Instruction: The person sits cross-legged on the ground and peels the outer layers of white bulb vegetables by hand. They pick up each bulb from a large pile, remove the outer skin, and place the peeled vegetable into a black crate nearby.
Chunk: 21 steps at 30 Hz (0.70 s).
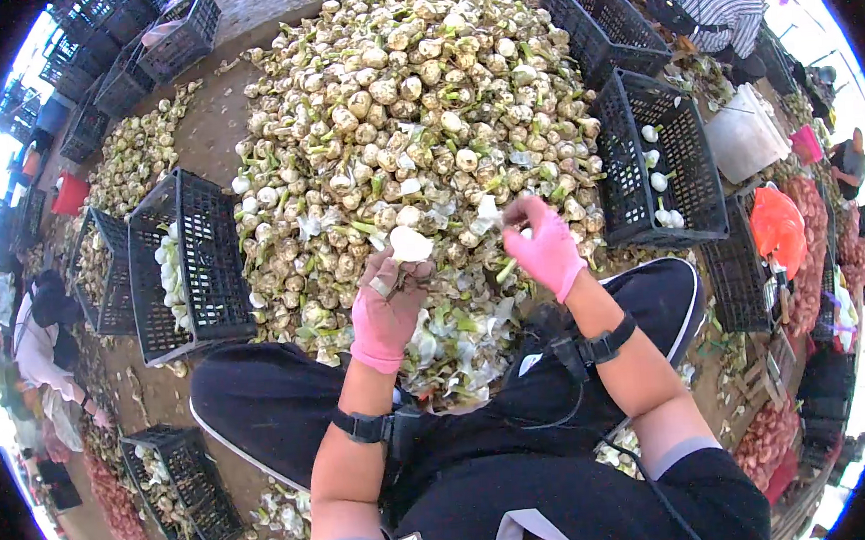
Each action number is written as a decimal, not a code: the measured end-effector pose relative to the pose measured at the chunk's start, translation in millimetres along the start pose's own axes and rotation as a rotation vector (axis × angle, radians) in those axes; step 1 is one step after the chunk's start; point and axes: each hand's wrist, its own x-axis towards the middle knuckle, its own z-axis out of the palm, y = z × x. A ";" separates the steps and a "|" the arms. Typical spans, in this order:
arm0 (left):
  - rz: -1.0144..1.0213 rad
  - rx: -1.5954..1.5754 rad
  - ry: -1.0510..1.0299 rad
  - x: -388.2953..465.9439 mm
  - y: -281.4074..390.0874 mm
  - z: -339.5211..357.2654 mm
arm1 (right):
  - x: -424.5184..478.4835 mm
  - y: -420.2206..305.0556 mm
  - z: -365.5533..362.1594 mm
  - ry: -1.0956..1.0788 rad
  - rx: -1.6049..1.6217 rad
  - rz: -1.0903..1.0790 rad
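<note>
My left hand (390,303), in a pink glove with soiled fingers, holds a peeled white garlic bulb (410,244) at its fingertips. To the right my right hand (545,247), also in a pink glove, has its thumb and fingers curled towards each other; something small and pale shows between them, too unclear to name. Both hands are over the near edge of a large pile of garlic bulbs (406,106) with short green stems. Loose garlic skins (460,343) lie between my legs, below the hands.
A black plastic crate (213,255) with white bulbs stands at the left. At the right, another black crate (696,169) holds several bulbs, with an upper crate (603,17) beyond it. A white bucket (746,135) stands farther right. A co-worker (715,2) bends at the upper right, another (39,343) at the left.
</note>
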 end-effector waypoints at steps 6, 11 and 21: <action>0.063 0.292 -0.078 3.9 -23.8 -4.2 | -17.0 -46.7 14.8 -0.195 0.003 -0.125; -0.012 0.497 -0.106 -3.1 -20.0 9.8 | -14.9 -39.9 10.2 -0.209 0.338 0.063; -0.239 -0.027 -0.124 4.1 -25.5 -5.1 | -17.0 -37.6 15.9 -0.153 0.109 -0.146</action>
